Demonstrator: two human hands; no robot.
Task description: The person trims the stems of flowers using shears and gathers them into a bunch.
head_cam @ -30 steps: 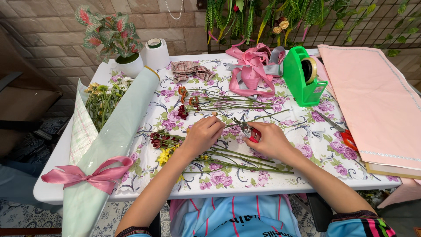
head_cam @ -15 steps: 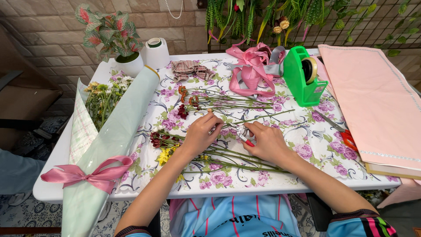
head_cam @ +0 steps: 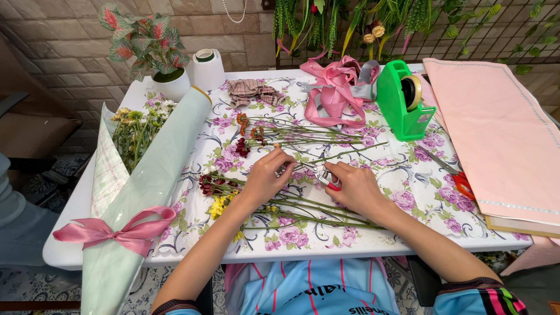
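Against brick wall and hanging greenery, working at a white bench under a flowered cloth. Passing over the big pieces first: a wrapped bouquet with a pink bow lying at the left edge, folded pink paper at the right, a green tape dispenser and pink ribbons at the back.

Keeping both hands over the loose stems mid-bench, much as a second ago. Edging the left hand slightly up and inward since then, grip pinching one thin green stem. Holding the right hand nearly in place, grip clenched around red-handled snips, tips now closer to the left fingers. Judging by that narrowed gap, lining up blade and stem; not showing any cut end yet.
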